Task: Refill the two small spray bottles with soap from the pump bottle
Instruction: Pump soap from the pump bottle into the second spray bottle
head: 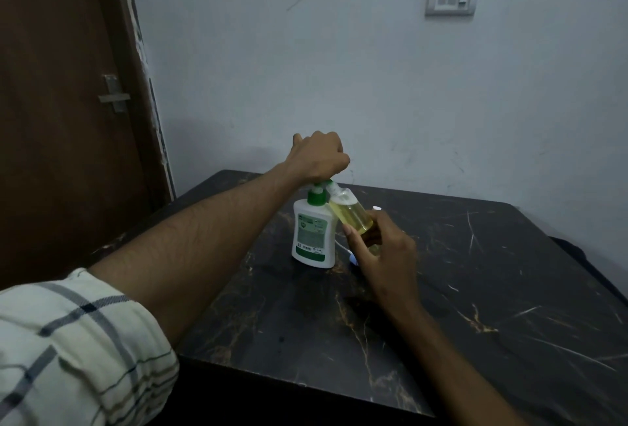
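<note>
**Plastic on polished stone**

A white opaque plastic pump bottle (313,233) with a green collar stands on a dark, glossy marble-look worktop (475,289) veined in gold. Beside it, a clear plastic spray bottle (353,216) shows yellow liquid. A checked woven cloth sleeve (74,351) looks matt.

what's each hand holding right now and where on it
The right hand grips the small spray bottle by its lower body, tilted. The left hand presses the pump bottle head.

left hand (319,157) fisted, pressing down; right hand (380,249) curled, gripping.
</note>
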Demonstrator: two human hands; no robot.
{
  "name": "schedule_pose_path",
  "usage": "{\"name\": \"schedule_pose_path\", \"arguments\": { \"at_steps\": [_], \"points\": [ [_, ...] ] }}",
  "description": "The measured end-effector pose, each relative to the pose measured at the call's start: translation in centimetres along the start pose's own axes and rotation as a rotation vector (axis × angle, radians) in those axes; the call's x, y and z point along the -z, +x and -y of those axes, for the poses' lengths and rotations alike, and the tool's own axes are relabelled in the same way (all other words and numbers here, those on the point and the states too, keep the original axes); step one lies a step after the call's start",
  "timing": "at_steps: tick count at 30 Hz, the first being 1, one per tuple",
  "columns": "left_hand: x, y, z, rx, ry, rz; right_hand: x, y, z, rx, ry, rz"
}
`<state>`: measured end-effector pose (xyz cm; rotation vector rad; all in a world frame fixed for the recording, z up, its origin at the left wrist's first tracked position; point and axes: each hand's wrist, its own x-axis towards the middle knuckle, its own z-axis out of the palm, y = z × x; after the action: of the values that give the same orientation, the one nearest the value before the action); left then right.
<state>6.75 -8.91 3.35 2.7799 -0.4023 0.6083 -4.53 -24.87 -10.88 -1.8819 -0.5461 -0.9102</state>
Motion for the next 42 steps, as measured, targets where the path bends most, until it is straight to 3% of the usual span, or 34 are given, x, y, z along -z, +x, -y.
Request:
{"name": "schedule_pose_path", "arguments": {
  "at_steps": [42],
  "points": [
    [0.24,-0.22,-0.34,0.012,-0.043,-0.024,0.21,-0.08,0.31,-0.002,0.009,-0.018]
  ]
}}
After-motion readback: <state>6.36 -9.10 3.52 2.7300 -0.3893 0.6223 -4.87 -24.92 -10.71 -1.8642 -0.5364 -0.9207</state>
